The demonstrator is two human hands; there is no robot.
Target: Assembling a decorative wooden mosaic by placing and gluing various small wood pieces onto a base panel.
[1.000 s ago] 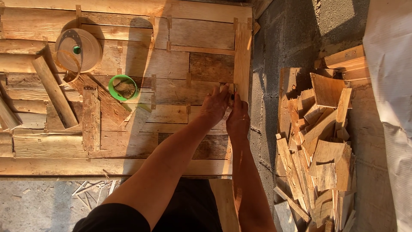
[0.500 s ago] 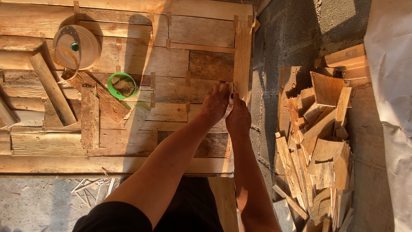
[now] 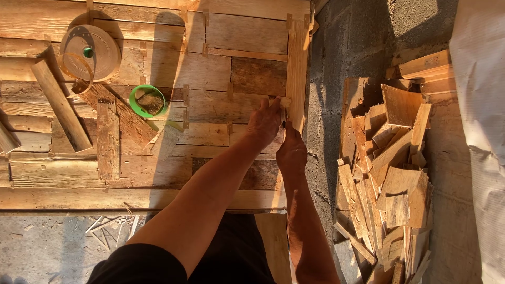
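Left hand (image 3: 264, 122): lies on the wooden surface with the fingers stretched toward a small pale wood block (image 3: 284, 101); the fingertips touch it, fingers close together, not wrapped round anything.
Right hand (image 3: 292, 153): just beside the left, nearer the body, curled; a thin dark tool (image 3: 283, 120) shows above the knuckles, but whether the fingers are clamped on it I cannot tell.
Surface (image 3: 158, 173): a big panel of rough planks and patches joined flat, lit by warm low sun, filling the left and middle of the view.
Sheet (image 3: 481, 131): pale material running down the far right edge.
Block wall (image 3: 347, 47): grey masonry right of the panel.
Scrap pile (image 3: 392, 168): many short offcuts of board heaped against the masonry, well apart from both hands.
Upright strip (image 3: 297, 73): a narrow board along the panel's right edge; the small block sits against its left side, at the fingertips.
Round billet (image 3: 60, 105): a short wooden bar lying slantwise at the panel's left.
Tape roll (image 3: 90, 51): a wide reel of pale banding at upper left, a loose end curling off it.
Green cup (image 3: 149, 101): a small round tub with brownish contents, near the middle-left, well away from the hands.
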